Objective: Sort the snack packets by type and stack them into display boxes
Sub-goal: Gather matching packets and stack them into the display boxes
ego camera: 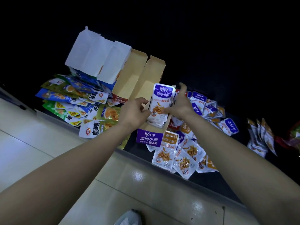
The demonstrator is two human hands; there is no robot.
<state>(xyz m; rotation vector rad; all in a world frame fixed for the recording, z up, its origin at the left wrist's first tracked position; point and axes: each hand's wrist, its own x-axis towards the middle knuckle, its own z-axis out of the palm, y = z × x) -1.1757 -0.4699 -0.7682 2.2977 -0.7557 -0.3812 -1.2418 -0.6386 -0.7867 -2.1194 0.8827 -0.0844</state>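
Right hand (180, 103) pinches a purple-topped packet (161, 101) upright over the purple display box (150, 138), above packets already inside. Left hand (134, 113) grips the box's left wall, fingers curled. Loose packets (186, 153) crowd its right side, green and blue packets (73, 101) its left

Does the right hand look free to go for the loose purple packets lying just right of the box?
Probably yes: the right hand is beside those loose packets, nothing covers them, but it holds a purple packet.
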